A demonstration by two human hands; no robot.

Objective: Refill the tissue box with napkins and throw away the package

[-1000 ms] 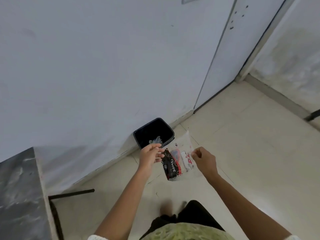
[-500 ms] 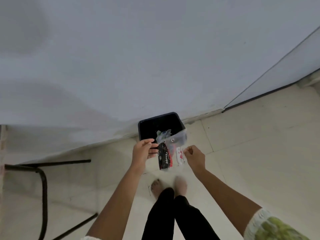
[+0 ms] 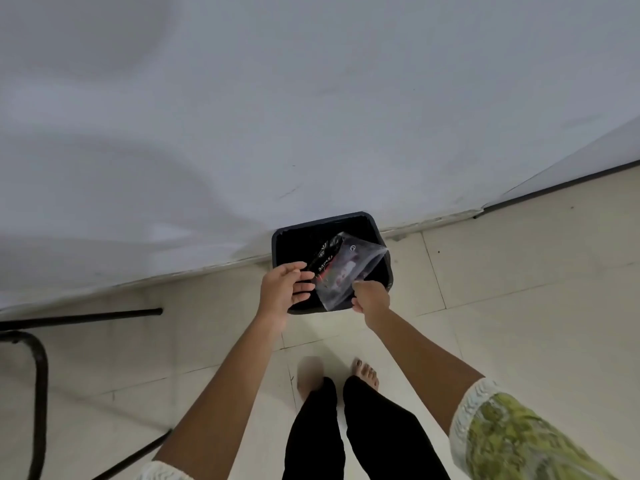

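On a pale tiled floor [image 3: 519, 306] by a white wall, the package [image 3: 346, 271] has moved from short of the black bin [image 3: 282, 244] to directly over its opening. The left hand [image 3: 282, 289] steadies it with loose fingers, the right hand [image 3: 370, 299] pinches its near corner; release looks imminent.

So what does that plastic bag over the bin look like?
The package is a thin, see-through plastic wrapper, looking empty, with a black strip and red print. It hangs tilted over the open black bin by the wall. The right hand pinches its near edge; the left hand has its fingers at the black end.
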